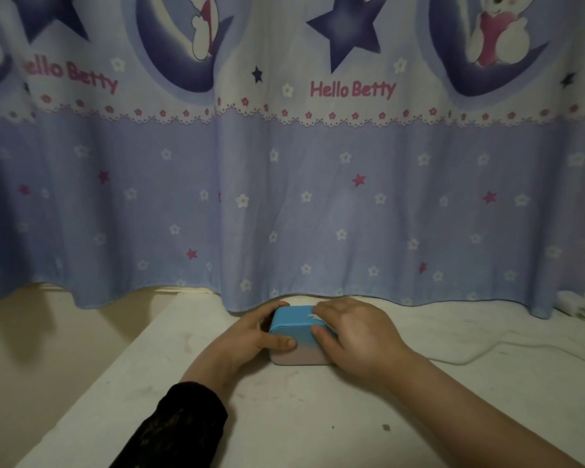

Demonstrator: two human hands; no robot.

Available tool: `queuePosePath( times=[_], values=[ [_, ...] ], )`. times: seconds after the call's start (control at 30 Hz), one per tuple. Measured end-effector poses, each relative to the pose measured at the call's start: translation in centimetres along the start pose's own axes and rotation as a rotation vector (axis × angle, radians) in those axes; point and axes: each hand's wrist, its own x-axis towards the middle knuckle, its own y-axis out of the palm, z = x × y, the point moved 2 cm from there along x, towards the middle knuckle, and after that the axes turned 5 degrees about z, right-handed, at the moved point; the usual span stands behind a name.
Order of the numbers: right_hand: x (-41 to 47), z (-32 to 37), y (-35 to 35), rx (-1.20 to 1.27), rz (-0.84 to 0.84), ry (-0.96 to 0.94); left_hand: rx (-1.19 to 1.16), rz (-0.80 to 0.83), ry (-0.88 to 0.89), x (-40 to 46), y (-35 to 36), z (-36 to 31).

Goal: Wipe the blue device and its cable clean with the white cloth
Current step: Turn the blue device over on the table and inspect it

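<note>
A small blue device with a pale front face stands on the white table, just in front of the curtain. My left hand grips its left end, fingers behind and thumb on the front. My right hand lies over its right half, thumb on the front. A scrap of white cloth shows under the right fingers on the device's top; most of it is hidden. A thin white cable trails over the table to the right.
A blue patterned curtain hangs right behind the device and brushes the table. A white plug adapter lies at the far right by the curtain's hem. The table's left edge runs diagonally, with the floor beyond it.
</note>
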Motion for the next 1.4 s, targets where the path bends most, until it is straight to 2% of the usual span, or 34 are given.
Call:
queuePosePath(
  times=[0.17, 0.37, 0.57, 0.77, 0.97, 1.07, 1.17, 1.3, 1.4],
  values=[
    [0.2, -1.6, 0.0, -0.021, 0.001, 0.171, -0.001, -0.023, -0.009, 0.0, 0.1, -0.1],
    [-0.3, -0.6, -0.2, -0.001, -0.017, 0.019, 0.018, -0.012, 0.010, -0.1, 0.1, -0.3],
    [0.1, -1.9, -0.4, -0.042, -0.016, 0.212, 0.010, 0.010, 0.011, 0.0, 0.1, -0.1],
    [-0.1, -1.4, -0.1, 0.011, -0.075, 0.070, 0.053, 0.010, 0.006, -0.1, 0.1, -0.3],
    [0.0, -2.7, -0.2, 0.041, -0.042, 0.250, 0.031, 0.025, 0.020, -0.3, 0.2, -0.4],
    [-0.2, -2.4, -0.4, -0.004, -0.072, 0.187, 0.013, 0.031, 0.023, -0.1, 0.2, -0.3],
    [-0.1, -2.1, -0.2, 0.052, -0.095, 0.107, 0.014, 0.032, 0.028, -0.2, 0.3, -0.4],
    [-0.3, -2.8, -0.2, 0.129, -0.107, 0.235, 0.013, 0.037, 0.030, -0.2, 0.3, -0.4],
    [-0.4, -2.9, -0.3, 0.045, -0.108, 0.244, -0.001, 0.034, 0.036, -0.1, 0.3, -0.4]
  ],
)
